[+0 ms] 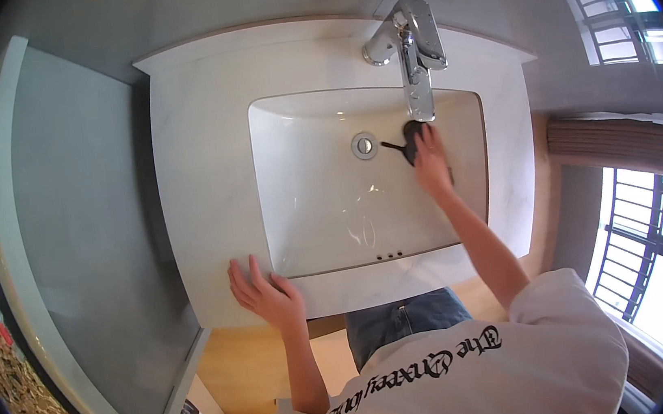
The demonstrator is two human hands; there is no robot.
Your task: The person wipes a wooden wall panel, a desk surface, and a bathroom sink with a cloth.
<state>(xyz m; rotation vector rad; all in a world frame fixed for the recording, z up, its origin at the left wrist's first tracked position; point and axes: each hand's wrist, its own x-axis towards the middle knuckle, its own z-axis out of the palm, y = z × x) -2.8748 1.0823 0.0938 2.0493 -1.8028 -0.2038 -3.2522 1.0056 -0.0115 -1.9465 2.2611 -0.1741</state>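
My right hand [430,160] reaches into the white sink basin [307,210], just below the tip of the chrome faucet [416,75]. Its fingers are on a small black thing [412,142] with a thin dark strip pointing toward the drain; whether it is a cloth or something stiffer, I cannot make out. The round metal drain [364,146] lies to the left of it. My left hand [266,290] rests on the front left of the pale countertop [208,196], fingers spread and holding nothing.
Three small dark overflow holes [390,255] show in the basin's front wall. A grey panel with a pale frame [88,226] stands left of the counter. On the right is a barred window [633,238]. A grey wall rises behind the faucet.
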